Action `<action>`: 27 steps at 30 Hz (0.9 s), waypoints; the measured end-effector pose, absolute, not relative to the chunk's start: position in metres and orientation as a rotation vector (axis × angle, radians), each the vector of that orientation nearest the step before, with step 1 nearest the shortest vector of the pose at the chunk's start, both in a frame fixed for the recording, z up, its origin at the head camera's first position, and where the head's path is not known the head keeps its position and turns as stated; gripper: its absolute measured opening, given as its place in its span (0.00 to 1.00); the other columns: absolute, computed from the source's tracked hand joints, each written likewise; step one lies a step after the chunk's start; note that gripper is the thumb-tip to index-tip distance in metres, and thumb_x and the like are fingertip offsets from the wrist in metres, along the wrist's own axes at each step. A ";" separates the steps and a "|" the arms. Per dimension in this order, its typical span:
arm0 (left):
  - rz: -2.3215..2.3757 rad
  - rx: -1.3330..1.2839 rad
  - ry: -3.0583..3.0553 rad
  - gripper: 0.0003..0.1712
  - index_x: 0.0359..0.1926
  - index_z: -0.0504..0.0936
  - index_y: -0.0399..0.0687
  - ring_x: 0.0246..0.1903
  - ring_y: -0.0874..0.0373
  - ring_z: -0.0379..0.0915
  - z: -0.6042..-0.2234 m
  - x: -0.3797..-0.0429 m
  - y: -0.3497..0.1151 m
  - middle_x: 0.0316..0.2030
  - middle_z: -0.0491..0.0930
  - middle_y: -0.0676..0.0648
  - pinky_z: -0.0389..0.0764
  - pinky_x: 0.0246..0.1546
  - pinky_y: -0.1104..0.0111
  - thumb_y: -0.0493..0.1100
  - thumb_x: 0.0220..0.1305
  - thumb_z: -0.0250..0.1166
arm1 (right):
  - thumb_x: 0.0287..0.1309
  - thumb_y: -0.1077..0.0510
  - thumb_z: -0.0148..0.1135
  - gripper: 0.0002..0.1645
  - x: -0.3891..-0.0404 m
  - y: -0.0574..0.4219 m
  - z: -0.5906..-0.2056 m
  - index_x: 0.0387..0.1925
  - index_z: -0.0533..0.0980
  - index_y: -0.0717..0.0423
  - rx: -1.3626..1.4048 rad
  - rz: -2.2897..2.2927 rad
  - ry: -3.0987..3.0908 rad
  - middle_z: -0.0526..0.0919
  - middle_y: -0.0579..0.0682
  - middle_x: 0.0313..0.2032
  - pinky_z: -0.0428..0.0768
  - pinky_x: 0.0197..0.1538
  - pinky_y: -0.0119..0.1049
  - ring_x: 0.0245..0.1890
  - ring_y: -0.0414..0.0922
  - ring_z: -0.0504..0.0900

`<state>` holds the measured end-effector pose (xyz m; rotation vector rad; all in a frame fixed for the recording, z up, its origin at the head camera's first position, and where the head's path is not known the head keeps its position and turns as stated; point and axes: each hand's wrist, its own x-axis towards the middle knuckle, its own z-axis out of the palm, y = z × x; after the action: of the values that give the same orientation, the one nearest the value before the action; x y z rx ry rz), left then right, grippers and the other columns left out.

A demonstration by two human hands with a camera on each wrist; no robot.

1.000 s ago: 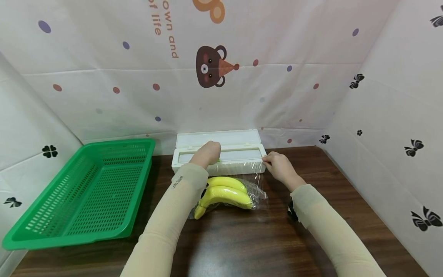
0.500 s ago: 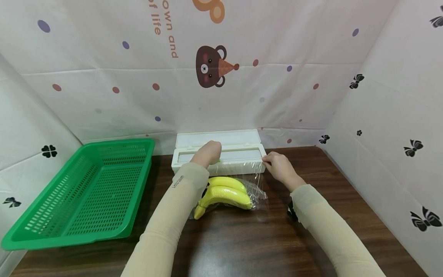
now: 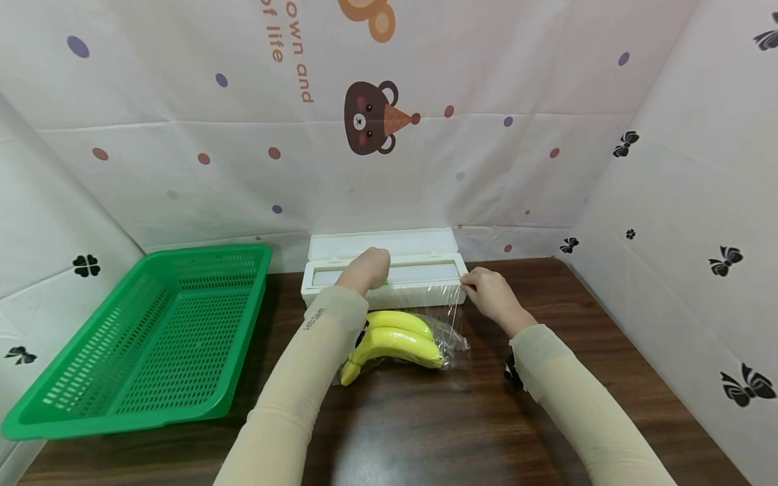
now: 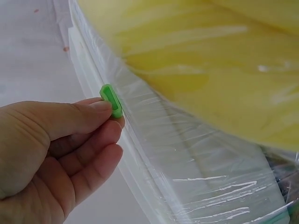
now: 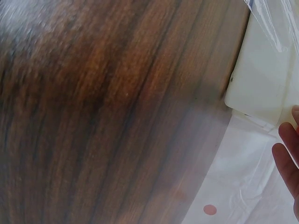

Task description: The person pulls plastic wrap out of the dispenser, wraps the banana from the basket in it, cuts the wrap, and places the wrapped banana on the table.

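A white cling film dispenser (image 3: 419, 297) with its lid (image 3: 384, 241) raised lies at the back of the table. My left hand (image 3: 367, 265) is over its front edge; in the left wrist view the thumb and fingers pinch a small green slide cutter (image 4: 111, 101) there. My right hand (image 3: 489, 291) pinches the dispenser's right front corner, and only some fingertips (image 5: 286, 156) show in the right wrist view. Clear cling film (image 3: 457, 332) runs from the dispenser down to yellow bananas (image 3: 395, 342), covering them. My left sleeve hides part of the bananas' left side.
A green plastic basket (image 3: 240, 368) with slotted sides stands at the left. Brown wood-grain table (image 3: 462, 432) spreads in front of the bananas and to the right. Printed white sheets (image 3: 486, 169) hang behind and at both sides.
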<state>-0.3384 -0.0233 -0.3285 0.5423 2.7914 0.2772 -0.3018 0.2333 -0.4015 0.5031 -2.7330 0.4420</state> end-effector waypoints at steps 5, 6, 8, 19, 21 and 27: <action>0.284 0.530 2.785 0.16 0.26 0.75 0.43 0.16 0.61 0.47 -0.328 -0.339 -0.021 0.16 0.54 0.51 0.69 0.23 0.70 0.30 0.69 0.46 | 0.58 0.61 0.62 0.14 -0.303 0.234 -0.403 0.46 0.82 0.61 0.503 0.446 -2.729 0.82 0.56 0.39 0.80 0.42 0.46 0.38 0.52 0.82; 0.280 0.531 2.788 0.16 0.26 0.74 0.44 0.16 0.61 0.48 -0.328 -0.339 -0.021 0.16 0.54 0.51 0.69 0.24 0.70 0.30 0.69 0.46 | 0.58 0.61 0.62 0.14 -0.303 0.234 -0.403 0.46 0.82 0.61 0.504 0.446 -2.728 0.82 0.56 0.39 0.80 0.42 0.46 0.38 0.52 0.82; 0.267 0.537 2.793 0.16 0.25 0.74 0.44 0.16 0.61 0.48 -0.329 -0.339 -0.021 0.16 0.54 0.52 0.69 0.24 0.70 0.30 0.69 0.46 | 0.58 0.61 0.63 0.14 -0.303 0.234 -0.404 0.46 0.82 0.61 0.507 0.444 -2.726 0.82 0.56 0.39 0.80 0.42 0.46 0.38 0.52 0.82; 0.246 0.554 2.809 0.16 0.24 0.72 0.45 0.17 0.60 0.48 -0.330 -0.341 -0.019 0.16 0.54 0.51 0.68 0.25 0.70 0.30 0.68 0.47 | 0.59 0.60 0.62 0.14 -0.304 0.234 -0.402 0.45 0.82 0.61 0.520 0.433 -2.721 0.83 0.56 0.39 0.80 0.41 0.46 0.37 0.52 0.82; 0.245 0.555 2.811 0.16 0.23 0.72 0.45 0.17 0.60 0.48 -0.331 -0.341 -0.019 0.16 0.54 0.51 0.68 0.24 0.70 0.30 0.68 0.47 | 0.59 0.61 0.61 0.14 -0.303 0.235 -0.402 0.46 0.82 0.61 0.524 0.431 -2.719 0.83 0.56 0.39 0.80 0.41 0.46 0.37 0.52 0.82; 0.236 0.565 2.818 0.15 0.25 0.74 0.44 0.18 0.60 0.52 -0.331 -0.341 -0.018 0.17 0.57 0.51 0.70 0.27 0.70 0.31 0.68 0.47 | 0.59 0.61 0.62 0.14 -0.303 0.235 -0.403 0.46 0.82 0.61 0.516 0.441 -2.728 0.82 0.56 0.39 0.80 0.42 0.47 0.38 0.52 0.82</action>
<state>-0.3410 -0.0178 -0.3309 0.5651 2.8177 0.2363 -0.3029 0.2346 -0.4025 0.5159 -2.7278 0.4409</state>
